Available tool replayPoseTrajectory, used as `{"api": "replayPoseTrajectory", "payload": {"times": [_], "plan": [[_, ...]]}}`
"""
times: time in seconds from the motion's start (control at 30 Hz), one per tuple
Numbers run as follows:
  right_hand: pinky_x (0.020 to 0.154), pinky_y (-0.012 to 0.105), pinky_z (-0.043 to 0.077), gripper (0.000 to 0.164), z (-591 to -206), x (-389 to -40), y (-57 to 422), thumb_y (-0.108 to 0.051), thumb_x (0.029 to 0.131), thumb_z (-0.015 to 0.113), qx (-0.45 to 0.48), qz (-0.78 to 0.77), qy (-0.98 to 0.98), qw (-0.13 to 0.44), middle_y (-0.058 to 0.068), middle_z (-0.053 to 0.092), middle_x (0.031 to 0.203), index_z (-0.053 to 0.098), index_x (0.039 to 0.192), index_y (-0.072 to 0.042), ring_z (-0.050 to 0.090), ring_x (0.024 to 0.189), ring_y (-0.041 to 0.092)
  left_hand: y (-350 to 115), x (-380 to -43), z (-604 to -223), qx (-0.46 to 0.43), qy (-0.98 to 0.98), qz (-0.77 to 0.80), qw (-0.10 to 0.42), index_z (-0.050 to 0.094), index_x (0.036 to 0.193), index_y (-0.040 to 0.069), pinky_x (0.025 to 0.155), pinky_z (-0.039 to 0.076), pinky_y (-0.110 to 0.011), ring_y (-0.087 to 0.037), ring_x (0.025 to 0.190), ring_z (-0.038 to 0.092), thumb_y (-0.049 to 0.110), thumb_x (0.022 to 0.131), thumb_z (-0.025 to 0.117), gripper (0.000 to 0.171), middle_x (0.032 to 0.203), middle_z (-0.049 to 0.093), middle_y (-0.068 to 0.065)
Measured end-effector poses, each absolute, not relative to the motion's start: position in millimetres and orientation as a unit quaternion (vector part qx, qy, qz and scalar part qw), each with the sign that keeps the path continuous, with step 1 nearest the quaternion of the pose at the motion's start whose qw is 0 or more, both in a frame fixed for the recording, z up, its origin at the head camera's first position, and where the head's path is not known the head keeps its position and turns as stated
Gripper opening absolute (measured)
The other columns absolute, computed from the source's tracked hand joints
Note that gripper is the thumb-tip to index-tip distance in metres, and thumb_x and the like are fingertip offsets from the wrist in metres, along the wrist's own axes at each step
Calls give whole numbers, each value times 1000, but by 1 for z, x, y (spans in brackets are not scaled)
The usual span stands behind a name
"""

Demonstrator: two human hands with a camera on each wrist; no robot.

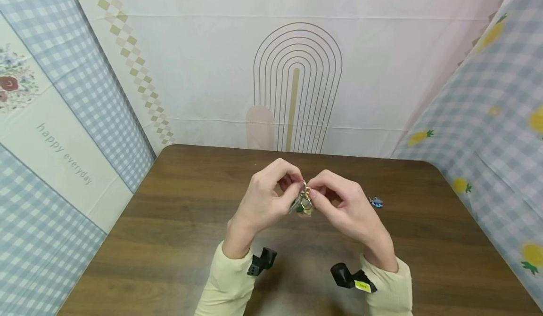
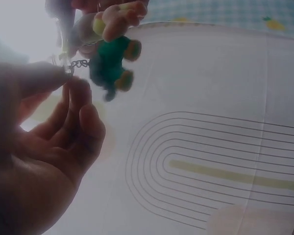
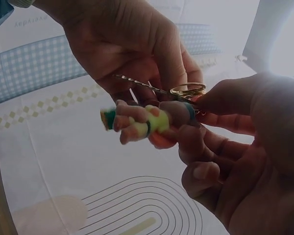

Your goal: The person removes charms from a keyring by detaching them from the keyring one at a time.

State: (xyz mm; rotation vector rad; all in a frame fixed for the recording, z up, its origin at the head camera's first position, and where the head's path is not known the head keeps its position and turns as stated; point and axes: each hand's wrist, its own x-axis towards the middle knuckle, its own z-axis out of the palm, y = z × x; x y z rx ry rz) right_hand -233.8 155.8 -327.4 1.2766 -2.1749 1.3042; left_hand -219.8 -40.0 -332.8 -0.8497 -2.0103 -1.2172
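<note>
Over the middle of the table, both hands pinch one bunch of keys and charms (image 1: 304,204) between thumb and fingers. My left hand (image 1: 267,196) grips it at the metal top, where a short chain meets the fingertips in the left wrist view. From that chain hangs a green figurine charm (image 2: 110,61). My right hand (image 1: 348,207) pinches beside a gold ring (image 3: 188,89). A toothed key (image 3: 144,84) sticks out past the ring. Below it dangles a figurine charm (image 3: 154,120) in yellow-green. Fingers hide the exact joint between the parts.
A small blue object (image 1: 375,202) lies on the brown wooden table (image 1: 169,240), right of the right hand. Patterned cloths (image 1: 203,71) hang behind the table and at both sides. Each wrist wears a black camera (image 1: 262,261).
</note>
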Motion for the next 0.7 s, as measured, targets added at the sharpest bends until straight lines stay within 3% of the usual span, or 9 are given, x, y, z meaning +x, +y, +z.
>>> {"api": "replayPoseTrajectory", "payload": {"times": [0.37, 0.7], "plan": [[55, 18, 45, 21, -327, -235, 156, 3, 91, 62, 444, 460, -760, 115, -9, 56, 78, 66, 97, -17, 52, 64, 4, -42, -216, -331, -297, -777, -476, 285, 62, 84, 10, 58, 51, -22, -7, 67, 56, -1, 85, 66, 12, 78, 63, 0], [54, 17, 44, 19, -328, -233, 151, 2, 89, 65, 434, 455, -764, 146, -9, 58, 78, 67, 97, -15, 51, 64, 3, -44, -214, -330, -272, -776, -488, 294, 62, 82, 10, 54, 50, -22, -8, 66, 57, 1, 86, 67, 11, 77, 63, 0]]}}
